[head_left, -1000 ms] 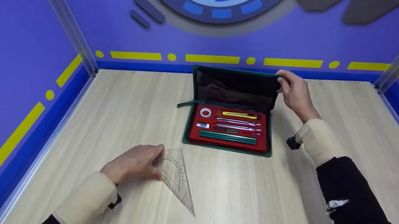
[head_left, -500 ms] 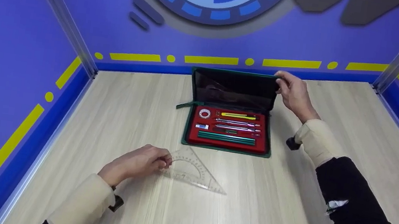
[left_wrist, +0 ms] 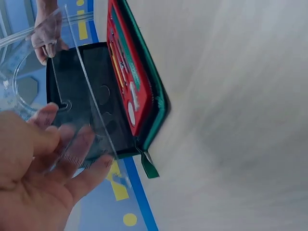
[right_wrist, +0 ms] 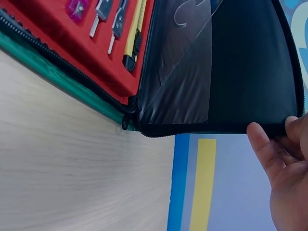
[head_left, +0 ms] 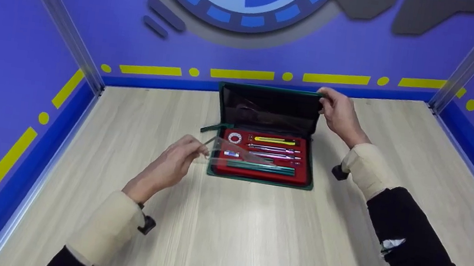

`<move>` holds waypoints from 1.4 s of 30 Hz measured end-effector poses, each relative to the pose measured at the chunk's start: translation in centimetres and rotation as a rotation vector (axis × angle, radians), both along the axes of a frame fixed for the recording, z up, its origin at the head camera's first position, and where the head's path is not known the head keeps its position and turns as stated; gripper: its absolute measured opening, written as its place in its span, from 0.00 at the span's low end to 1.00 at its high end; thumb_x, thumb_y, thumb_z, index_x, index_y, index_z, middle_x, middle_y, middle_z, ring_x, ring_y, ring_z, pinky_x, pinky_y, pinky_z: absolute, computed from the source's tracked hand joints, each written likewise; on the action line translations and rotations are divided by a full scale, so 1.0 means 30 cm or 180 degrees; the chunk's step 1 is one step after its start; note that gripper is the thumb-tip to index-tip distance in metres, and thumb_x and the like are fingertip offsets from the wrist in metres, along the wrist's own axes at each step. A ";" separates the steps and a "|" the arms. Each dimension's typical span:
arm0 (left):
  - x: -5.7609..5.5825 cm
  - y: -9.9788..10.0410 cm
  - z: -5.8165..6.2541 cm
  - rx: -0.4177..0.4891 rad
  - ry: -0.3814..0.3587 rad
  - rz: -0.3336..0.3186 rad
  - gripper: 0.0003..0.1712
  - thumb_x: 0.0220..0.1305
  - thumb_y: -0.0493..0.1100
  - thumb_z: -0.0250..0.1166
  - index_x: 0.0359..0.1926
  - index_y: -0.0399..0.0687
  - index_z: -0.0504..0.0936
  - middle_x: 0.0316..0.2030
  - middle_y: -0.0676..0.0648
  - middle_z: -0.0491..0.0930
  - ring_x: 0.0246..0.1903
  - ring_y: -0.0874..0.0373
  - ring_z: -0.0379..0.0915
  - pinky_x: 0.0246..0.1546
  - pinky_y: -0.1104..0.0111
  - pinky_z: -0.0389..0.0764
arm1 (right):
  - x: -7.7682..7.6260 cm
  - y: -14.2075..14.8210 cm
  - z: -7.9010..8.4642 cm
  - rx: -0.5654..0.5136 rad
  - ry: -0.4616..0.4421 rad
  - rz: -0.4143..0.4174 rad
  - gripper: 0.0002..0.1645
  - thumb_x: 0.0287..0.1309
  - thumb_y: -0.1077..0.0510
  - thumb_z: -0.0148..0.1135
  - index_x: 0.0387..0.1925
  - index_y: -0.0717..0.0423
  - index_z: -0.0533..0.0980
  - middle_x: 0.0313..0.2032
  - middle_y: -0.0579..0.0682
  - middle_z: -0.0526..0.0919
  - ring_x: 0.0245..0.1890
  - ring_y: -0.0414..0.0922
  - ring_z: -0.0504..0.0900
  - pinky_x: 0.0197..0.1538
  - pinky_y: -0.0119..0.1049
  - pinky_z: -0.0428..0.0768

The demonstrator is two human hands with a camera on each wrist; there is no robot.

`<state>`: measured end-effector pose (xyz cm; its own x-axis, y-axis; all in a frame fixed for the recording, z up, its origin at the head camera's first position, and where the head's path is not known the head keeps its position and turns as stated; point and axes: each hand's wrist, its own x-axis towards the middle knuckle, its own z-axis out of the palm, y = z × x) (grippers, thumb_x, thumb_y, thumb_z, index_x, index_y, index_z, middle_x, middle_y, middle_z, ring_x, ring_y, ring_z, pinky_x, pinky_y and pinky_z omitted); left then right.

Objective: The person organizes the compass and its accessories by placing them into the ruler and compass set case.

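Observation:
My left hand (head_left: 169, 163) pinches a clear plastic set square (left_wrist: 79, 57) by one end, between thumb and fingers. In the head view the set square is raised and overlaps the left and front part of an open green zip case (head_left: 260, 181). The upper right corner of the case's black lid (head_left: 268, 107) is held by my right hand (head_left: 340, 117), keeping it upright. In the right wrist view, thumb and fingers grip the lid's edge, and a clear pocket (right_wrist: 187, 82) lines its inside.
The case's red tray (head_left: 299, 178) holds a yellow cutter (head_left: 275, 140), a white ring (head_left: 234, 138), metal compasses (head_left: 274, 149), an eraser (head_left: 231, 153) and green pencils (head_left: 260, 167). A green strap (head_left: 215, 127) sticks out left. The blue wall (head_left: 211, 47) rises close behind.
My left hand has lifted the set square from the table, turned it and brought it forward to the case. My right hand has kept holding the lid.

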<state>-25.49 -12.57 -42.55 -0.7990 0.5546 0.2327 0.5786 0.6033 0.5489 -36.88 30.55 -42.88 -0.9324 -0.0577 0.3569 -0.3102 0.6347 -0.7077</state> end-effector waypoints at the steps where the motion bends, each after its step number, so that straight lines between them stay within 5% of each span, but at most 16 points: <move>1: -0.015 0.014 0.003 0.0040 0.0020 0.0080 0.10 0.79 0.32 0.55 0.50 0.42 0.83 0.46 0.44 0.79 0.48 0.51 0.79 0.52 0.60 0.81 | -0.001 0.002 0.001 0.0008 -0.0014 -0.0010 0.16 0.79 0.65 0.49 0.60 0.60 0.77 0.50 0.63 0.84 0.40 0.59 0.87 0.36 0.23 0.79; 9: -0.123 0.126 0.021 0.0524 0.0300 0.0456 0.10 0.74 0.30 0.62 0.49 0.41 0.87 0.44 0.44 0.85 0.46 0.54 0.82 0.49 0.62 0.83 | -0.008 0.006 0.003 0.0043 -0.0016 -0.0057 0.17 0.78 0.67 0.49 0.60 0.61 0.77 0.53 0.63 0.83 0.40 0.58 0.88 0.38 0.25 0.81; 16: -0.197 0.187 0.033 0.0611 0.0735 0.0727 0.09 0.69 0.35 0.68 0.47 0.44 0.91 0.40 0.47 0.88 0.43 0.53 0.85 0.47 0.61 0.83 | -0.012 -0.019 0.010 -0.0007 -0.0039 0.0080 0.16 0.78 0.67 0.49 0.59 0.61 0.77 0.54 0.63 0.82 0.43 0.57 0.87 0.44 0.36 0.85; 27: -0.300 0.269 0.023 0.0819 0.0624 0.0839 0.09 0.69 0.38 0.69 0.48 0.46 0.91 0.44 0.48 0.89 0.45 0.54 0.85 0.49 0.60 0.82 | -0.011 0.007 0.003 0.0036 0.0014 0.0097 0.14 0.77 0.68 0.50 0.57 0.63 0.77 0.48 0.64 0.84 0.39 0.57 0.88 0.43 0.35 0.85; 42: -0.398 0.329 -0.002 0.0815 0.1080 0.0997 0.06 0.70 0.38 0.69 0.43 0.45 0.91 0.41 0.46 0.89 0.41 0.51 0.85 0.44 0.58 0.82 | -0.001 0.010 0.009 0.0069 -0.0007 0.0135 0.15 0.78 0.68 0.50 0.58 0.62 0.77 0.49 0.63 0.84 0.39 0.57 0.88 0.44 0.40 0.85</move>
